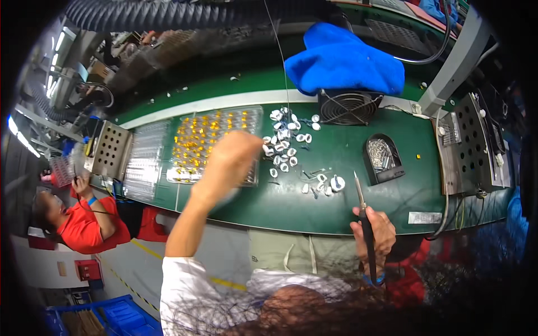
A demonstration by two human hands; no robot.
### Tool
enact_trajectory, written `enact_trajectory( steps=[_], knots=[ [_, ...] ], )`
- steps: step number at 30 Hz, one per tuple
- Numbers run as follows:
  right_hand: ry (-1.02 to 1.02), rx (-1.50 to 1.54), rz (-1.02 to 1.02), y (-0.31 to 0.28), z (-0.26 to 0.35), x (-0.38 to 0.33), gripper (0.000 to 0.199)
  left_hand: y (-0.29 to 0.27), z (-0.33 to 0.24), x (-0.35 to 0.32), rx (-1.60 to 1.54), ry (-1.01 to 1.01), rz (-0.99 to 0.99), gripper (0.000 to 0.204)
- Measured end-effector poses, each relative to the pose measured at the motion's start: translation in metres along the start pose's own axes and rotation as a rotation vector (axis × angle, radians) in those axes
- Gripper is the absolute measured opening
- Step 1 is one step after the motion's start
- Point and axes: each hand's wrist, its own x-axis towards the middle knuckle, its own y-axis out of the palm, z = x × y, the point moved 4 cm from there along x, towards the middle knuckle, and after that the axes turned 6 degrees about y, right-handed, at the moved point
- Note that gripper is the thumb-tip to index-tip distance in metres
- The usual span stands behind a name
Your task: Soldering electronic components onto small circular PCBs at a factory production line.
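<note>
My right hand [381, 232] is wrapped round the black handle of a soldering iron [360, 193], its thin metal tip pointing up and away over the green bench. My left hand [232, 159] is over the right part of a clear plastic tray [253, 176] with many small amber-and-metal parts [196, 137]. Its fingers look curled inward, and whatever they may hold is hidden. Right of the tray lies a loose spread of small white ring-shaped pieces [283, 134] with dark bits among them. Nearer me sit a few more, with a round white piece [337, 183].
A black bin [383, 159] of small metal parts stands right of the iron's tip. Behind is a fan [348, 106] under a blue cloth [347, 61]. Perforated metal boxes [109, 150] flank the bench. Clear trays [148, 162] lie left. A person in red [92, 224] works at far left.
</note>
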Motion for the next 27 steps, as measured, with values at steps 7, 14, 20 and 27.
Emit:
enact_trajectory(
  steps=[7, 14, 20, 27],
  knots=[
    [0.030, 0.034, 0.042, 0.005, -0.010, -0.006, 0.056, -0.059, 0.078, -0.017, 0.178, -0.164, 0.099, 0.018],
    [0.028, 0.099, -0.028, 0.009, -0.013, -0.007, 0.056, -0.060, 0.098, -0.023, 0.306, -0.228, 0.121, 0.021],
    [0.035, 0.099, -0.022, 0.009, -0.013, -0.007, 0.055, -0.051, 0.111, -0.031, 0.292, -0.243, 0.164, 0.024],
    [-0.010, 0.095, -0.043, 0.009, -0.012, -0.005, 0.054, -0.045, 0.117, -0.024, 0.272, -0.423, 0.186, 0.024]
  ],
)
